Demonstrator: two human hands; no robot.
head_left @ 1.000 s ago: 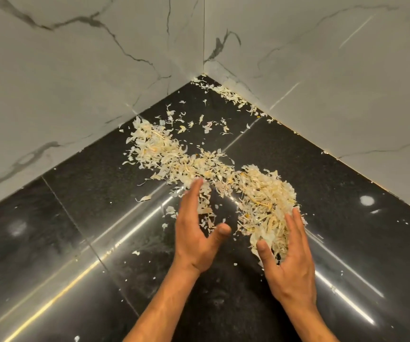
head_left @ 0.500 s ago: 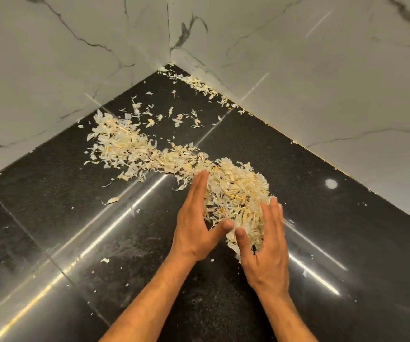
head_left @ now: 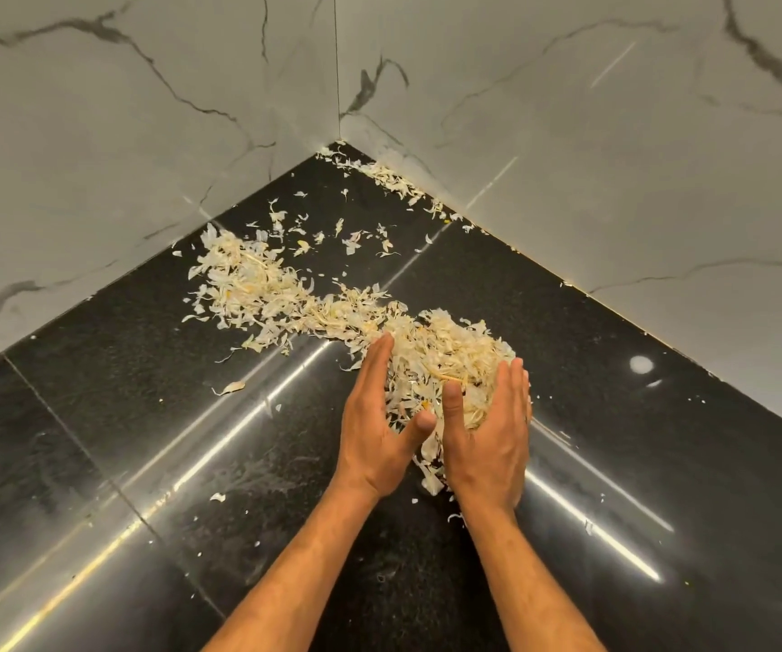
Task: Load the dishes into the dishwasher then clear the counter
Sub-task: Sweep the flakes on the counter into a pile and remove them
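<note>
On the glossy black stone counter (head_left: 111, 416), left hand (head_left: 372, 428) and right hand (head_left: 492, 440), fingers straight, cup pale papery peelings (head_left: 445, 355); pressing palms low should gather stragglers.

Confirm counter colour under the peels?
Glossy black counter, faintly speckled; clearest in the head view, the only one.

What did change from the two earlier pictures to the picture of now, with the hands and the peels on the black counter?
The left hand and the right hand came closer together, pressing the near peels into one tighter heap between straight fingers; their thumbs now nearly meet. The gap seen in the peels has closed. The long trail of peels toward the left wall and the scraps in the corner stayed as they were on the black counter.
</note>
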